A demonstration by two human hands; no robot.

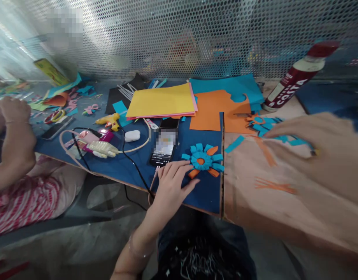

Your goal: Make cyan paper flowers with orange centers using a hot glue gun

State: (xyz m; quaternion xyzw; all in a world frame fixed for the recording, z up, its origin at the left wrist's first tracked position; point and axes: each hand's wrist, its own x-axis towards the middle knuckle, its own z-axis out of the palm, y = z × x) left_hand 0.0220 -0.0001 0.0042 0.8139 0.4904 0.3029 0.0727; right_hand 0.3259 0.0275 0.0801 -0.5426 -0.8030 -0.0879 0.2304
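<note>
A flower of blue and orange paper loops [201, 160] lies on the blue table near its right edge. My left hand [174, 177] rests beside it, thumb apart and fingers stretched out, fingertips at the flower's left petals. Over the wooden board on the right, my right hand [322, 151] is blurred by motion. Its thumb and forefinger come together at an orange paper strip [266, 151], which hangs below the fingertips. A bunch of thin orange strips [275, 186] lies under that hand. Blue paper strips [284, 136] lie partly hidden behind it, and a single blue strip [235, 144] is nearby.
A phone [164, 146] with a lit screen, a white earbud case [132, 135], a yellow glue gun [109, 121] and cables lie leftward. Yellow [161, 100] and orange [208, 109] sheets are behind. A bottle [298, 79] stands back right. Another person's arm [17, 136] is at left.
</note>
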